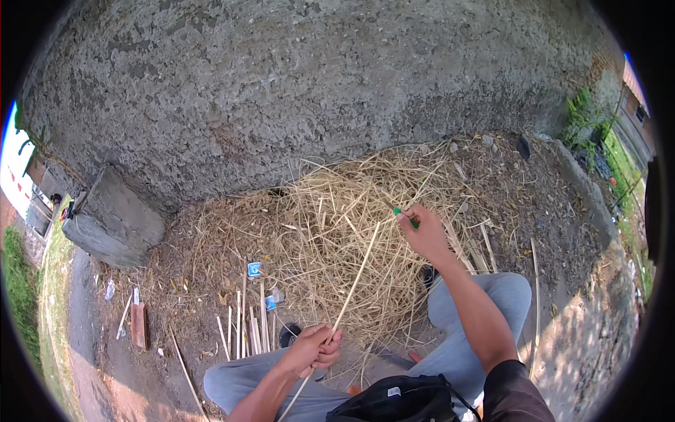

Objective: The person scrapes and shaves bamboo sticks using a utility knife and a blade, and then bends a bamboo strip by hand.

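Observation:
My left hand (316,349) is closed around a long, thin bamboo stick (356,278), which slants up and to the right from my lap. In my right hand (427,235) is a small knife (396,210) with a green handle, its short blade pointing up and left. The blade is a little apart from the stick's upper end. Below both hands lies a heap of pale curled shavings (351,246). Several split bamboo strips (244,320) lie to the left of the heap, by my knee.
A rough grey wall (316,77) rises behind the heap. A concrete block (116,218) juts out at the left. Small blue-and-white packets (254,269) and a brown brick-like piece (139,325) lie on the dirt. A black bag (401,401) rests in my lap.

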Available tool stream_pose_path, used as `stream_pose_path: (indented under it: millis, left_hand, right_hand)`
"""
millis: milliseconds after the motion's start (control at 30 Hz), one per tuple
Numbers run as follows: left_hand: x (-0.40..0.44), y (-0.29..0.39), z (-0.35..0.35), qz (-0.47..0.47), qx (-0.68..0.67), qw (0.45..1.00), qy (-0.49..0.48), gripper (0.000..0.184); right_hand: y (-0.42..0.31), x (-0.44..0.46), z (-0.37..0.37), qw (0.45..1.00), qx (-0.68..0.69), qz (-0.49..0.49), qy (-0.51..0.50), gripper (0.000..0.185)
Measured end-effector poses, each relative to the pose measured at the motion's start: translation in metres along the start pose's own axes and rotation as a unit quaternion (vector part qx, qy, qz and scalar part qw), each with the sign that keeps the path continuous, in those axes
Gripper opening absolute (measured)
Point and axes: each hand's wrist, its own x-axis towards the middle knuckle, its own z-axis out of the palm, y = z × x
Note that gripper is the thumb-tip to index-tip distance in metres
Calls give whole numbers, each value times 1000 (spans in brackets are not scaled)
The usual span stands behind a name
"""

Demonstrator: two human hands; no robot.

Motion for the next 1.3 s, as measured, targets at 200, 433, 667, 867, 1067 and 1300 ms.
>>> stream_pose_path:
  millis: [200, 433, 667, 867, 1067, 1300]
  left_hand:
    - [4, 4, 9, 9, -2, 1000, 8, 27]
    - [6, 20, 13, -35, -36, 996, -73, 30]
    - [-11, 115, 44, -80, 317, 945, -20, 42]
    - [-46, 151, 96, 345, 851, 232, 321, 40]
    - [-16, 93, 79, 642, 504, 446, 368, 22]
    - [73, 10, 53, 302, 270, 909, 100, 37]
  right_hand:
    - [-45, -29, -17, 984, 164, -70, -2, 30]
    - [-87, -71, -48, 927, -45, -364, -79, 29]
    - [-78, -61, -43, 920, -88, -379, -41, 20]
    - [-89, -58, -43, 984, 8, -122, -132, 26]
    - [-92, -62, -39, 980, 128, 50, -143, 23]
    - [-88, -69, -13, 913, 355, 111, -169, 24]
